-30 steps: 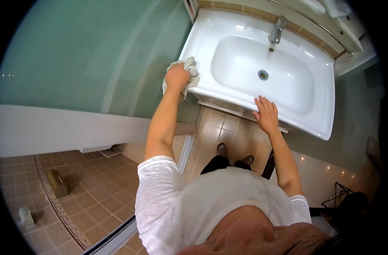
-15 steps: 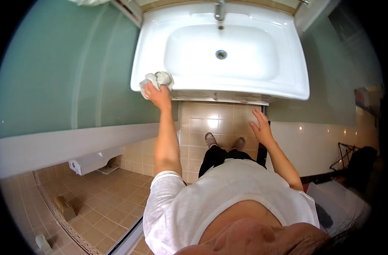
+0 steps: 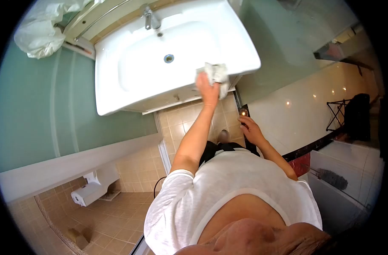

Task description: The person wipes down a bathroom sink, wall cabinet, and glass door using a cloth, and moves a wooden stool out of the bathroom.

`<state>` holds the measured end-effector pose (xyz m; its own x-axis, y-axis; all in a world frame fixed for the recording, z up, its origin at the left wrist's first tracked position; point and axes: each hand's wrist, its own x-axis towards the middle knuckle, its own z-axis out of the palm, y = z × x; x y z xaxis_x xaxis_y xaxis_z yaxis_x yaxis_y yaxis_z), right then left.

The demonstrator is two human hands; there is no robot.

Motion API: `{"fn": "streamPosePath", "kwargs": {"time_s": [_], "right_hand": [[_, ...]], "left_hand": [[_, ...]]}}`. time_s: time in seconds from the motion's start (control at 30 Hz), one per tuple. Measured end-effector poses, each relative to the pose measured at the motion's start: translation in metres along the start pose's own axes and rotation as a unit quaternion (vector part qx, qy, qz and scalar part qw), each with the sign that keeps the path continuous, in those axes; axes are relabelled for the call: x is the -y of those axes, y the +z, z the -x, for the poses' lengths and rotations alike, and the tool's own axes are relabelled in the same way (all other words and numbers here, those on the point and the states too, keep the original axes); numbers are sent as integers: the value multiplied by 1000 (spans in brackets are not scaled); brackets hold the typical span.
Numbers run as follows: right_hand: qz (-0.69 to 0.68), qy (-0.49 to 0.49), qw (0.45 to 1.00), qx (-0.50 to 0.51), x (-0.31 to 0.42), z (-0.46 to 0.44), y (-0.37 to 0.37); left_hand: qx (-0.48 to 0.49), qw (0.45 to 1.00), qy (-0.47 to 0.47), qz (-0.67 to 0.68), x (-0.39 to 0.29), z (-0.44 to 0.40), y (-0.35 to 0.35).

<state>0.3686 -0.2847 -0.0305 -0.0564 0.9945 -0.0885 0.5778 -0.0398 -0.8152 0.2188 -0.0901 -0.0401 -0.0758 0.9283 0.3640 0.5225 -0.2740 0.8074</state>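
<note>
My left hand (image 3: 207, 90) is closed around a crumpled pale cloth (image 3: 218, 73), which lies over the front rim of the white washbasin (image 3: 241, 53), right of the middle. Part of the cloth hangs down past the edge. Slight blur covers the fingers of that hand. My right hand (image 3: 252, 131) hangs low beside my body, holding nothing, its fingers stretched out and a little apart. Behind the basin's bowl stands a chrome faucet (image 3: 149, 18), with the drain (image 3: 169, 58) in the bowl below it.
Green glass panels flank the basin, with a white plastic bag (image 3: 41, 40) at the upper left. A towel rail (image 3: 102, 18) runs along the back. Below left, a white toilet (image 3: 94, 189) stands on brown tiles. A black folding stand (image 3: 338, 114) is on the right.
My left hand has wiped the cloth along the basin's front rim from the left corner towards the right. The view has turned, and my right hand stays low at my side.
</note>
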Motion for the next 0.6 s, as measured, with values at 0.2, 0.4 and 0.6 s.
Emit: {"fn": "streamPosePath", "kwargs": {"time_s": [0.2,0.4,0.6], "right_hand": [[-190,68,960,-195,22,-2,-27],[-393,60,893,-210,4,-35,-45],[-143,-25,914,-380,44,-82,-70]], "left_hand": [[242,783,-255,514,-109,13,5],[519,757,-153,367,-108,42,-10],[305,950,-6,63,-34,-72,-63]]}}
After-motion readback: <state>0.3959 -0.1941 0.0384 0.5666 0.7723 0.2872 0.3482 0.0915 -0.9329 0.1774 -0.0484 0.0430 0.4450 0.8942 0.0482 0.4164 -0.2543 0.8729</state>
